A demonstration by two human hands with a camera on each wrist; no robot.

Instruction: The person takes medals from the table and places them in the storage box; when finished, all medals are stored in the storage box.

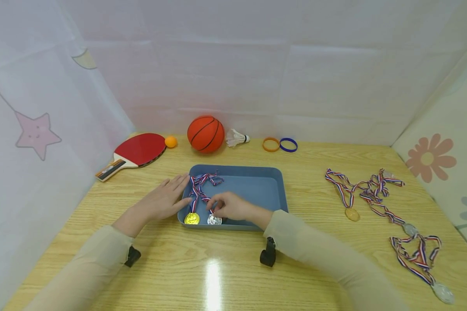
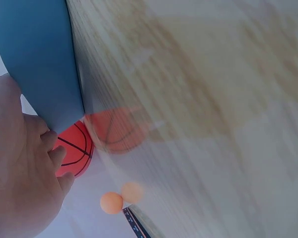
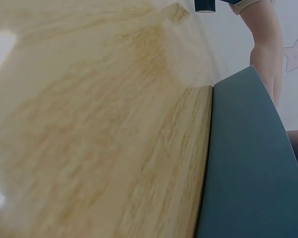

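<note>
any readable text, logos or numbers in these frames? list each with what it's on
None readable in any view.
Gold medal and silver medal in the blue tray: any relief on their faces is too small to read.
Paddle handle: light and dark bands, too small to tell whether they carry print.
Basketball: only black seam lines.
Curtain star: a drawn face, no text.

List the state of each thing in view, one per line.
Blue tray: on the table, holding two medals.
Gold medal: lying in the tray.
Silver medal: in the tray, pinched by the right hand.
Left hand: flat, fingers straight against the tray's left rim.
Medals on the table: lying tangled, untouched.
</note>
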